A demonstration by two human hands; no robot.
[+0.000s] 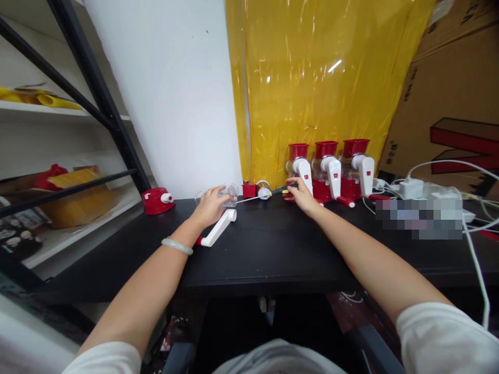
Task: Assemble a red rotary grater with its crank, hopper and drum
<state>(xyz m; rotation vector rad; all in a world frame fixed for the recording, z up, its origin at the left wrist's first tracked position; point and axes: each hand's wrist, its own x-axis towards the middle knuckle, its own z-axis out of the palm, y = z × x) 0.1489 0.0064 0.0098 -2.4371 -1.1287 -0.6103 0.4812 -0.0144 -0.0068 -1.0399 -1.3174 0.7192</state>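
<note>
My left hand (212, 204) is closed over a clear plastic housing (232, 192) near the back of the black table. My right hand (303, 196) grips a screwdriver (278, 191) by its dark handle with yellow parts; the long thin shaft points left toward the clear housing. Whether its tip touches the housing is too small to tell. Just below my left hand lies a white crank handle (219, 228) with a red knob. Between my hands, farther back, stand a red plastic part (249, 190) and a small round drum (263, 188).
Three assembled red and white rotary graters (331, 174) line the back right, their cranks facing me. A red base (158, 201) sits at the left end of the table (257, 254). White cables and a charger (411, 188) lie far right. A black-framed shelf (113, 119) rises at left.
</note>
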